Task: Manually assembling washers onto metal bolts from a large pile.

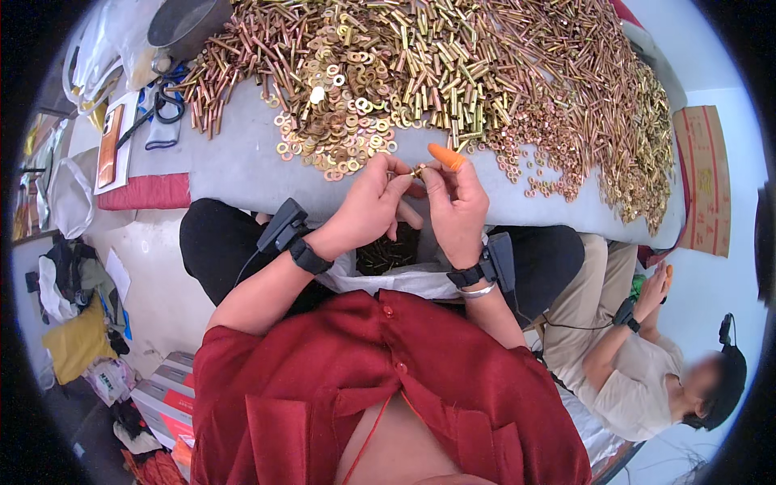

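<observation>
My left hand and my right hand meet at the table's near edge. Their fingertips pinch a small brass-coloured metal fastener between them; its exact kind is too small to tell. An orange finger cot covers one finger of my right hand. Just beyond the hands lies a heap of flat yellow washers. Metal sleeves are piled behind, and small nuts are scattered to the right. Under my hands, a white bag in my lap holds dark metal pieces.
A grey cloth covers the table. At the left are black-handled scissors, an orange phone and a metal bowl. Long fasteners fill the far right. Another person sits at my right.
</observation>
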A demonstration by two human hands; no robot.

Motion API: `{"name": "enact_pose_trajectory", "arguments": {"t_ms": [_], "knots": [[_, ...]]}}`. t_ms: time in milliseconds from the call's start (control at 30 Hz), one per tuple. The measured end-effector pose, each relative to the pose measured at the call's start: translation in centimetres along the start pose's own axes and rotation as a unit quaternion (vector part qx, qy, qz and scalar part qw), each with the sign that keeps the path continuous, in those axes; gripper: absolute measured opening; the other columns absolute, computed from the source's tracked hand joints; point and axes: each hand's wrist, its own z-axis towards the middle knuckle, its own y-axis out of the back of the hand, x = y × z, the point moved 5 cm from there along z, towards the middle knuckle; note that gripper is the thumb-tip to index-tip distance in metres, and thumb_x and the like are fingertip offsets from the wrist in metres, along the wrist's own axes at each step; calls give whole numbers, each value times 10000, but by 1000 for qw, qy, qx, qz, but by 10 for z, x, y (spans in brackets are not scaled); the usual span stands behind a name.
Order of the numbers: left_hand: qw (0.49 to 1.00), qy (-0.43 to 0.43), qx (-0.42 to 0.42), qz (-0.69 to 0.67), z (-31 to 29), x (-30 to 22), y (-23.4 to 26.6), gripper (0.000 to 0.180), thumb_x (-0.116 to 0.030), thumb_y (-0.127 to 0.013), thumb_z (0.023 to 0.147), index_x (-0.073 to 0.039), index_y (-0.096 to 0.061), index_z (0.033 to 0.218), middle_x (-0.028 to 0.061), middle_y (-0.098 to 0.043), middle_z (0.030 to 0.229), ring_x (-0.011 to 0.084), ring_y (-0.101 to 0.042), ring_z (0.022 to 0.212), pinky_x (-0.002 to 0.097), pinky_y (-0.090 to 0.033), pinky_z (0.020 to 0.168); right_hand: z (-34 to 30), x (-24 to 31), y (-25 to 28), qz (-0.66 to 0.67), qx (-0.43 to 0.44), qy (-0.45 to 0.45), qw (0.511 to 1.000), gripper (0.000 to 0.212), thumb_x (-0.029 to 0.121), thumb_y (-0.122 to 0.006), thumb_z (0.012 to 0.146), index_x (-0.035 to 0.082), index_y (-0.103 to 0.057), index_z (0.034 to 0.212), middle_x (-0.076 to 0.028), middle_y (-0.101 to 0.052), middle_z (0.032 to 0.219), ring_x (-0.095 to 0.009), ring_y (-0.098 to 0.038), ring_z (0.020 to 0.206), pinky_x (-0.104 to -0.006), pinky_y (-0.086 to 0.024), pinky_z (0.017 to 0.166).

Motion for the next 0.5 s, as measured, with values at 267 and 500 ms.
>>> {"name": "enact_pose_trajectory", "arguments": {"t_ms": [267,500], "knots": [[999,43,11,-11,-1,0,0,186,-160,-388,987,-18,-346,1099,112,-559,941,147,-638,553,201,-413,332,6,-6,0,25,47,32,998,260,7,-603,850,21,-599,1109,-63,-622,900,-111,-599,802,-250,-500,684],[999,-44,-21,5,0,0,1,119,-84,-410,962,0,-363,1032,141,-617,883,151,-602,489,242,-451,435,15,4,2,-26,81,16,996,251,26,-623,839,6,-616,1089,-70,-634,847,-119,-611,770,-257,-501,669]]}}
